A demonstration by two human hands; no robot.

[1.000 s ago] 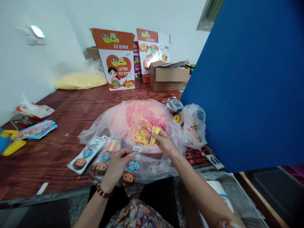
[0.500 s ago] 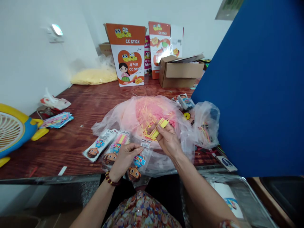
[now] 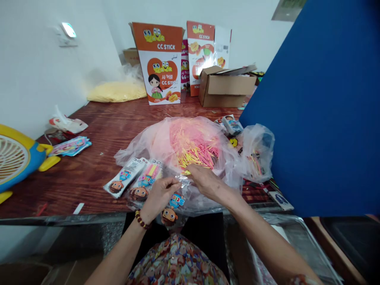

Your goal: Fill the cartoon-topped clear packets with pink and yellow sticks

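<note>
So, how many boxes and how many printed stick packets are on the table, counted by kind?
Orange CC Stick display boxes: 2 (second)
Plain brown cardboard boxes: 1
Printed stick packets lying flat: 2 (second)
Printed stick packets in the left hand: 1
Total: 6

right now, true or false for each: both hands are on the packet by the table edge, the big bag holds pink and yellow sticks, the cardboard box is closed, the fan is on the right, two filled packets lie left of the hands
1. Both hands are on the packet by the table edge. True: the left hand and right hand meet at the packet.
2. The big bag holds pink and yellow sticks. True.
3. The cardboard box is closed. False: its flaps stand open.
4. The fan is on the right. False: it sits at the left edge.
5. Two filled packets lie left of the hands. True.
</note>
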